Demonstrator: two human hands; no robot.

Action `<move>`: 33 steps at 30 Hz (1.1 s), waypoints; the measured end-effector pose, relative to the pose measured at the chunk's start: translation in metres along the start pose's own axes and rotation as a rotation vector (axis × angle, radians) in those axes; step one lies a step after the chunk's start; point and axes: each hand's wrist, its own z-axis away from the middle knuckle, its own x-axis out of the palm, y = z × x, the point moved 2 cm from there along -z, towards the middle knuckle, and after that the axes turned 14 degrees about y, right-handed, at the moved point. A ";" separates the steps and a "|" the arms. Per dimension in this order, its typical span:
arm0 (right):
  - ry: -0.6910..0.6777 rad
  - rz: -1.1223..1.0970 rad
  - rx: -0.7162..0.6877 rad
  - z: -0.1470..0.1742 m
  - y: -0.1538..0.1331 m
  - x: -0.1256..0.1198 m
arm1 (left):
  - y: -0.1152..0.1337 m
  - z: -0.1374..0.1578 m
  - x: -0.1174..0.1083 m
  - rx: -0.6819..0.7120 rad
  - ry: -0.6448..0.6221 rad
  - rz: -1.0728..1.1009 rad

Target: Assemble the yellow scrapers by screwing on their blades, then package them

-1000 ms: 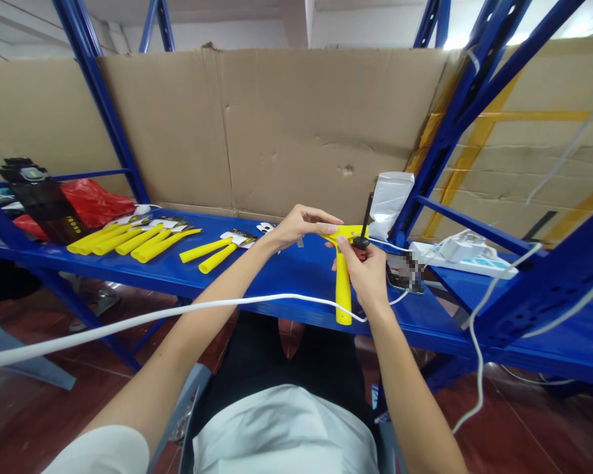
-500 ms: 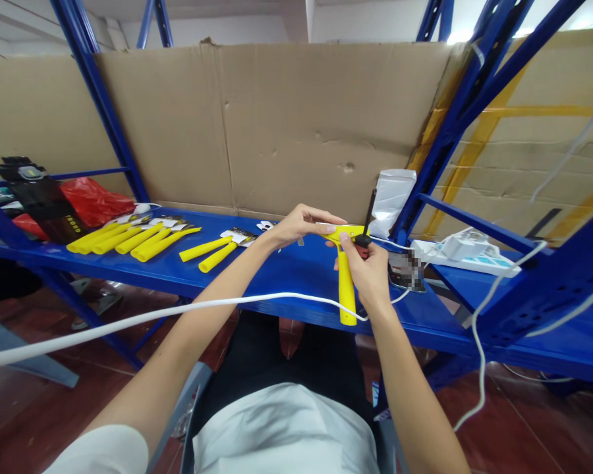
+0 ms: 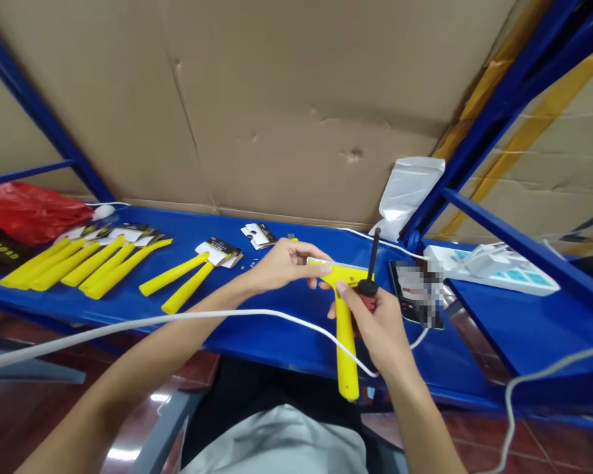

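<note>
A yellow T-shaped scraper (image 3: pixel 346 336) is held above the blue bench, its handle hanging down toward me. My left hand (image 3: pixel 289 266) is closed in a pinch on the left end of the scraper's head. My right hand (image 3: pixel 383 322) grips the scraper near the neck, thumb on its front. The same hand also holds a screwdriver (image 3: pixel 374 263) with a dark shaft pointing up and a red and black handle, mostly hidden by the fingers. To the left lie two yellow-handled scrapers (image 3: pixel 188 286) with black and white cards, and several more scrapers (image 3: pixel 103 266) in a row.
Small cards (image 3: pixel 258 235) and tiny loose pieces lie behind my left hand. A phone (image 3: pixel 408 289) and a white power strip (image 3: pixel 499 270) are at the right, near a white bag (image 3: pixel 410 191). A white cable (image 3: pixel 178 319) crosses in front. A red bag (image 3: pixel 29 210) sits far left.
My view has tipped down and come closer to the bench, so things appear larger. Both hands keep their hold on the scraper, and the screwdriver stays in my right hand.
</note>
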 end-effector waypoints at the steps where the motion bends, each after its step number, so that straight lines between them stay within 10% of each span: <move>1: -0.031 0.001 0.045 -0.003 -0.001 -0.002 | -0.001 0.001 0.001 -0.035 0.032 0.029; 20: 0.038 0.150 0.213 -0.024 0.006 -0.009 | -0.024 -0.001 -0.003 -0.331 0.158 0.114; 33: 0.095 0.108 0.291 -0.028 0.018 -0.001 | -0.039 0.007 -0.003 -0.208 0.190 0.004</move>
